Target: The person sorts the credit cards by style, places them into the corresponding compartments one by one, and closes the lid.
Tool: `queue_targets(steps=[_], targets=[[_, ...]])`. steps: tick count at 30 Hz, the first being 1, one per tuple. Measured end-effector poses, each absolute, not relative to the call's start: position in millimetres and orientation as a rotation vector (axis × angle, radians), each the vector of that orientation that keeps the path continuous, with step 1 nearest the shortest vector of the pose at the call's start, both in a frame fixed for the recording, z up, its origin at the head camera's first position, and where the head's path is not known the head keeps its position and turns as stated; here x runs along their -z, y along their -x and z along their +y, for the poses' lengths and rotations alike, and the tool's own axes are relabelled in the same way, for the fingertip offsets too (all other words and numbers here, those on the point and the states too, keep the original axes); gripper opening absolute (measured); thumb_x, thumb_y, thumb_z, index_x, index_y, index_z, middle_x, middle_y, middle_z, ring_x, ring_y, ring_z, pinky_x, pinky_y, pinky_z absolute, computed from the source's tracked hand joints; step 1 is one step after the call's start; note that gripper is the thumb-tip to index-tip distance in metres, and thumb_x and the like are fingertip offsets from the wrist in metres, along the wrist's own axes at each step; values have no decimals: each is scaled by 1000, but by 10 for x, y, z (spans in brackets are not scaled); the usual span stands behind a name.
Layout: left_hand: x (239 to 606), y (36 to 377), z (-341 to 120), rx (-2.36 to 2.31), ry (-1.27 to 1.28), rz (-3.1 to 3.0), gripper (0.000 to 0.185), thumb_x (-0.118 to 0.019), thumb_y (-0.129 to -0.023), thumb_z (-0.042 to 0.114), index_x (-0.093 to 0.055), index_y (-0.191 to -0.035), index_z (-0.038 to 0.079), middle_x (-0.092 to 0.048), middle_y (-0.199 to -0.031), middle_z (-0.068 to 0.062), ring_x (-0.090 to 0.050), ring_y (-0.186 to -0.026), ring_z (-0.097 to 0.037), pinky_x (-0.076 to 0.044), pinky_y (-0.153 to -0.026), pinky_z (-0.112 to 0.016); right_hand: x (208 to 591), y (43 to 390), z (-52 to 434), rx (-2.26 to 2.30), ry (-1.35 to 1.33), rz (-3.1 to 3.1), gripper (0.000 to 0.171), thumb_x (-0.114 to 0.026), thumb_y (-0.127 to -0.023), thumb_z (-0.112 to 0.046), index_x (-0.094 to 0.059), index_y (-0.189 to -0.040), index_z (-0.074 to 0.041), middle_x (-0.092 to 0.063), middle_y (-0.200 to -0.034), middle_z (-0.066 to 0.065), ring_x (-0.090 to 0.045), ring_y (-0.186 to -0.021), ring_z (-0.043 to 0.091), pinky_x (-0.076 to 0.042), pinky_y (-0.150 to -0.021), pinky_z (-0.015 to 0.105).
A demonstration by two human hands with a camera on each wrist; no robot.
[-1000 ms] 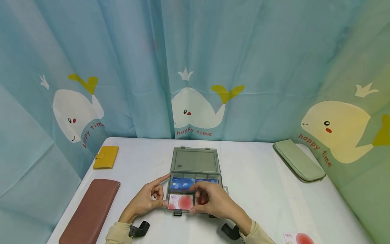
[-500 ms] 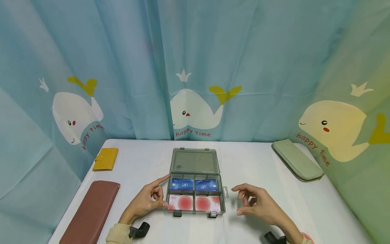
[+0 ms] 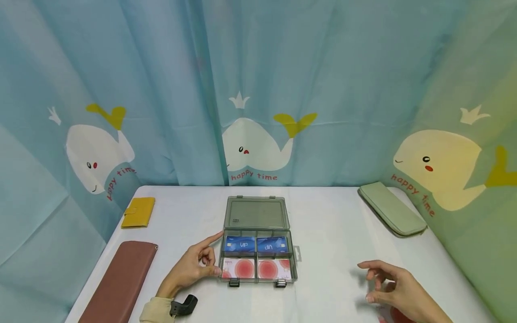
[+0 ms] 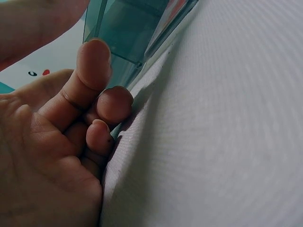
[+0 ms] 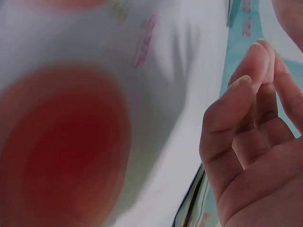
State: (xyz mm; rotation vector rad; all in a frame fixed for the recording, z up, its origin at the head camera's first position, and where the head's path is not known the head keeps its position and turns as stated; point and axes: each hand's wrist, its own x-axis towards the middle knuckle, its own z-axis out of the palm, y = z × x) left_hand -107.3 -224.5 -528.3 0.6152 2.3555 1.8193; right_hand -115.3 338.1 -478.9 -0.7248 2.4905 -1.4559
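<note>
An open translucent grey-green organizer box (image 3: 293, 269) sits in mid-table in the head view, its lid (image 3: 257, 214) laid back. Two blue VIP cards (image 3: 240, 245) occupy the rear compartments, and two white cards with red circles (image 3: 244, 268) the front ones. At the box's left side rests my left hand (image 3: 190, 271), index finger straight to the rear corner and thumb at the front corner; its other fingers curl inward. My right hand (image 3: 397, 289) holds nothing, thumb and fingers apart and bent, above another red-circle card (image 3: 397, 316) near the front right. That card looms large in the right wrist view.
A yellow card wallet (image 3: 138, 212) lies at the back left, with a long brown wallet (image 3: 121, 280) in front of it. Toward the back right lies a green zip wallet (image 3: 391, 208). A whale-print curtain (image 3: 194, 89) hangs behind the white table.
My right hand has left the front-right compartment and moved right, over the loose card. A red-circle card now shows in that compartment. The left hand stays at the box.
</note>
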Motion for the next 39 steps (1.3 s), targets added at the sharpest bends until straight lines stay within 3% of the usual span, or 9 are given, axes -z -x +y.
queue_targets(steps=[7,17,21,25,28,32,39], targets=[[5281,1068,-2242,-1822,-632,2353,95,-85,-83,1,-35,-164,0,-58,-70,-16,-48,-68,0,-44,-67,-25,4838,1087,3684,1414,774,2571,57,-85,-78,11,-67,-132,0,-64,-97,-1,-58,-78,13,-51,-60,28],[5288,1062,-2253,-1819,-635,2358,95,-85,-83,1,-35,-164,0,-58,-71,-15,-48,-68,0,-45,-68,-24,4852,990,4001,1171,483,2818,58,-94,-74,-4,-72,-127,-7,-65,-92,-7,-59,-82,5,-48,-62,22],[5290,1063,-2248,-1833,-647,2354,95,-85,-83,1,-35,-164,-1,-57,-71,-17,-48,-68,0,-45,-68,-24,4932,1004,4181,1094,475,2787,54,-92,-78,-5,-73,-128,-10,-64,-94,-16,-56,-82,-1,-45,-61,21],[5289,1060,-2241,-1841,-659,2347,94,-84,-84,-1,-35,-164,-2,-57,-70,-17,-48,-68,0,-45,-67,-24,5066,979,4334,1180,635,2669,53,-85,-83,5,-70,-133,-5,-69,-117,-28,-59,-97,-10,-48,-73,13],[5286,1062,-2235,-1849,-661,2336,94,-83,-83,-2,-35,-164,-2,-56,-70,-17,-47,-68,1,-44,-67,-24,5178,967,4379,1253,854,2652,61,-84,-76,14,-68,-132,-1,-69,-130,-25,-58,-107,-11,-44,-81,8],[5280,1076,-2225,-1844,-659,2340,94,-84,-83,0,-35,-163,-2,-56,-70,-17,-47,-68,1,-43,-65,-28,5291,990,4435,1285,1085,2655,71,-89,-65,16,-68,-130,-4,-69,-131,-19,-56,-106,-5,-39,-82,10],[5282,1081,-2227,-1831,-618,2349,96,-86,-82,1,-36,-164,0,-56,-70,-16,-46,-68,-1,-42,-65,-31,5394,1039,4452,1328,1252,2596,72,-95,-61,7,-68,-126,-9,-67,-126,-17,-57,-109,-4,-39,-86,6]])
